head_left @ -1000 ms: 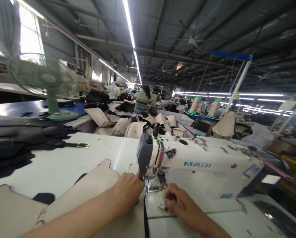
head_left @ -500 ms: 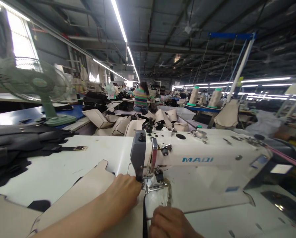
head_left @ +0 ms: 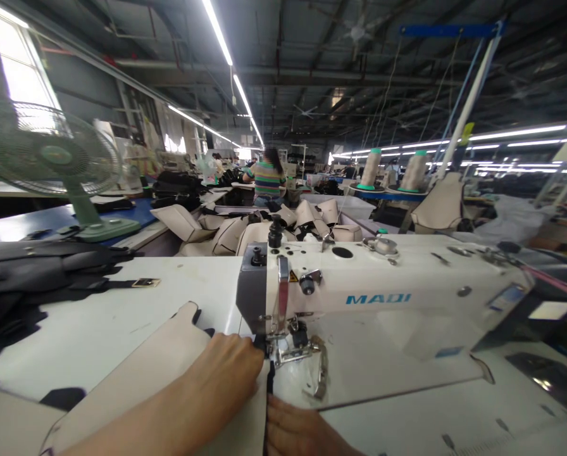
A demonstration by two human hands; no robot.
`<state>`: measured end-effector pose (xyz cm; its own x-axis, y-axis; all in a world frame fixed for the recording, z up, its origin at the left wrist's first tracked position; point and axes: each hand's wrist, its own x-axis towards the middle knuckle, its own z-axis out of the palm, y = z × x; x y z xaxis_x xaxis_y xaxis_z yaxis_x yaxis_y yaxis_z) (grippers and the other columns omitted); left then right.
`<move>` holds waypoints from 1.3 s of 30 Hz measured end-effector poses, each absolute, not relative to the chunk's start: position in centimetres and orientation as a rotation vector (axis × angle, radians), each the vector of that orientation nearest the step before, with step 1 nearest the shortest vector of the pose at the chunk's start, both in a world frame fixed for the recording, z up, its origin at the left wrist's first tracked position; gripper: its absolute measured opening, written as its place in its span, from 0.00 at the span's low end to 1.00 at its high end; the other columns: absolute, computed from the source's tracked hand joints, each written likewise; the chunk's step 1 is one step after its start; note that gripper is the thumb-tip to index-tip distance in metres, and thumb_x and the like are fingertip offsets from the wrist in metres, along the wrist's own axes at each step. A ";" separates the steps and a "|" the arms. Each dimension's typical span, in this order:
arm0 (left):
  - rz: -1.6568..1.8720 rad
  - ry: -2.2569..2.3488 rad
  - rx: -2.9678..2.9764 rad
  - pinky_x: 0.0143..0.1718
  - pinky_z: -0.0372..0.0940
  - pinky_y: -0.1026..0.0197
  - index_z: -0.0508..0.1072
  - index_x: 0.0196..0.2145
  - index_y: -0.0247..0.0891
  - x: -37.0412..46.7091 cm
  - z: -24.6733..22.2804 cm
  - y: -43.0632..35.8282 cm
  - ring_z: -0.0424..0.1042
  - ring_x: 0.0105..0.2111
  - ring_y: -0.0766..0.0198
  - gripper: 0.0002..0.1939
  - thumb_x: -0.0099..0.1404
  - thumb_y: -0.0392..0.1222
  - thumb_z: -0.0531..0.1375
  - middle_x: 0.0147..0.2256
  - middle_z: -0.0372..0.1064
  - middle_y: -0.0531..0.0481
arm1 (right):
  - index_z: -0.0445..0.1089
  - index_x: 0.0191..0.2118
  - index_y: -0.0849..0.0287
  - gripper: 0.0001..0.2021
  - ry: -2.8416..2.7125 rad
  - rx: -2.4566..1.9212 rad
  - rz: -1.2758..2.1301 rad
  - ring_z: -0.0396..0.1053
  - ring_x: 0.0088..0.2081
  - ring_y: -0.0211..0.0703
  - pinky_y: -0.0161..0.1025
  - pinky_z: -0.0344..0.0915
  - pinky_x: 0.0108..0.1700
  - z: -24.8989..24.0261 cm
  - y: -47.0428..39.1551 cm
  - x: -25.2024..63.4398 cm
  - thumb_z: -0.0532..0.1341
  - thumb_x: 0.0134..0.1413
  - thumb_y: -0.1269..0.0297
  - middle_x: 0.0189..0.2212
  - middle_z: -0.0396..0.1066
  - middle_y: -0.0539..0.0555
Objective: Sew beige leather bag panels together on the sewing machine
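Observation:
A beige panel (head_left: pixel 155 361) with a black edge lies on the sewing table, its right side running up to the presser foot of a white sewing machine (head_left: pixel 378 285). My left hand (head_left: pixel 231 367) is closed on that panel just left of the needle area, knuckles up and fingertips hidden. Lower down, my right hand (head_left: pixel 297 427) lies flat beside the panel's black edge strip (head_left: pixel 269 380), its fingers stretched toward the strip and touching it. A curved metal guide (head_left: pixel 320 370) sits right of the presser foot.
Dark grey straps (head_left: pixel 27 272), one with a buckle (head_left: pixel 145 283), are piled at left. Another beige piece (head_left: pixel 8 418) lies at lower left. Behind are a green fan (head_left: pixel 58 155), a heap of beige pieces (head_left: pixel 226 234), thread cones (head_left: pixel 371 168) and a seated person (head_left: pixel 267 180).
My right hand has gone from curled fingers to flat ones and shifted slightly left against the black edge. My left hand stays on the panel. The view has turned a little.

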<state>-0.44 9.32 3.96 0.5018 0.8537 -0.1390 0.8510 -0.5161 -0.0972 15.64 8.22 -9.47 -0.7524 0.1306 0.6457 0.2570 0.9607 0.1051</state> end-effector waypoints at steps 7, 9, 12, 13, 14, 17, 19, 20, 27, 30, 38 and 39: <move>0.393 -1.529 -2.709 0.35 0.70 0.47 0.77 0.35 0.32 0.3 5.5 8.8 0.75 0.36 0.44 0.09 0.61 0.33 0.57 0.35 0.74 0.35 | 0.71 0.41 0.68 0.11 -2.366 -0.284 -0.431 0.67 0.52 0.46 0.40 0.57 0.62 -11.3 8.5 14.7 0.51 0.62 0.76 0.40 0.75 0.60; 0.369 -1.509 -2.716 0.34 0.70 0.46 0.77 0.36 0.32 0.4 5.5 8.7 0.75 0.36 0.44 0.09 0.60 0.32 0.57 0.38 0.74 0.34 | 0.71 0.41 0.69 0.11 -2.331 -0.284 -0.420 0.68 0.51 0.46 0.40 0.58 0.61 -10.9 8.3 14.7 0.51 0.62 0.77 0.38 0.75 0.60; 0.331 -1.517 -2.739 0.35 0.70 0.46 0.77 0.36 0.32 0.3 5.0 8.7 0.75 0.36 0.43 0.09 0.59 0.32 0.57 0.38 0.74 0.34 | 0.70 0.42 0.70 0.12 -2.294 -0.301 -0.343 0.69 0.50 0.45 0.39 0.59 0.60 -10.2 8.0 14.7 0.51 0.60 0.79 0.38 0.74 0.60; 0.319 -1.534 -2.746 0.35 0.70 0.46 0.77 0.35 0.32 0.2 4.9 8.8 0.74 0.36 0.43 0.09 0.59 0.32 0.57 0.37 0.74 0.35 | 0.70 0.42 0.70 0.11 -2.295 -0.299 -0.320 0.69 0.49 0.45 0.39 0.59 0.60 -9.9 8.0 14.8 0.51 0.59 0.79 0.38 0.74 0.59; 0.304 -1.547 -2.753 0.36 0.70 0.47 0.77 0.35 0.32 0.2 4.7 8.8 0.74 0.36 0.43 0.09 0.60 0.32 0.57 0.35 0.74 0.35 | 0.70 0.42 0.69 0.11 -2.310 -0.294 -0.306 0.69 0.48 0.45 0.39 0.60 0.60 -9.8 8.0 14.8 0.51 0.58 0.79 0.38 0.74 0.59; 0.253 -1.547 -2.744 0.35 0.69 0.48 0.77 0.33 0.33 0.0 4.6 8.9 0.75 0.36 0.45 0.09 0.60 0.32 0.56 0.34 0.74 0.36 | 0.70 0.41 0.66 0.11 -2.352 -0.278 -0.289 0.70 0.46 0.44 0.40 0.61 0.59 -9.4 8.0 14.7 0.52 0.58 0.80 0.37 0.74 0.57; 0.263 -1.505 -2.734 0.33 0.70 0.49 0.77 0.33 0.33 0.0 4.5 8.9 0.75 0.35 0.45 0.08 0.59 0.31 0.57 0.33 0.74 0.36 | 0.70 0.40 0.65 0.12 -2.283 -0.271 -0.270 0.70 0.45 0.44 0.39 0.62 0.58 -9.2 8.0 14.5 0.50 0.59 0.80 0.35 0.74 0.57; 0.273 -1.479 -2.727 0.32 0.70 0.48 0.77 0.32 0.33 0.0 4.5 8.9 0.75 0.33 0.44 0.08 0.58 0.30 0.57 0.32 0.74 0.37 | 0.70 0.40 0.65 0.13 -2.229 -0.270 -0.263 0.71 0.45 0.44 0.38 0.62 0.58 -9.2 7.9 14.5 0.49 0.60 0.79 0.35 0.74 0.57; 0.241 -1.387 -2.677 0.30 0.70 0.48 0.76 0.29 0.33 -0.2 2.4 8.9 0.75 0.31 0.46 0.10 0.56 0.26 0.55 0.28 0.73 0.38 | 0.70 0.42 0.68 0.12 -2.348 -0.302 -0.305 0.71 0.43 0.45 0.39 0.63 0.58 -9.4 7.9 14.7 0.49 0.62 0.77 0.35 0.74 0.59; 0.233 -1.419 -2.676 0.30 0.70 0.49 0.76 0.28 0.33 -0.5 1.7 9.0 0.74 0.31 0.46 0.09 0.56 0.27 0.56 0.28 0.73 0.39 | 0.70 0.41 0.70 0.13 -2.247 -0.288 -0.299 0.71 0.42 0.45 0.38 0.64 0.57 -9.3 7.9 14.7 0.48 0.63 0.77 0.34 0.74 0.58; 0.178 -1.469 -2.668 0.31 0.69 0.53 0.75 0.28 0.33 -0.4 2.3 9.3 0.75 0.31 0.49 0.09 0.56 0.27 0.56 0.28 0.73 0.39 | 0.71 0.37 0.71 0.13 -2.196 -0.277 -0.337 0.72 0.38 0.44 0.38 0.61 0.58 -8.8 7.9 14.6 0.48 0.60 0.80 0.30 0.73 0.58; 0.182 -1.463 -2.671 0.31 0.69 0.53 0.75 0.28 0.33 -0.4 2.2 9.4 0.75 0.31 0.49 0.09 0.56 0.27 0.56 0.27 0.73 0.39 | 0.71 0.37 0.70 0.13 -2.237 -0.287 -0.341 0.72 0.39 0.45 0.38 0.62 0.58 -9.0 8.0 14.6 0.49 0.60 0.79 0.31 0.73 0.58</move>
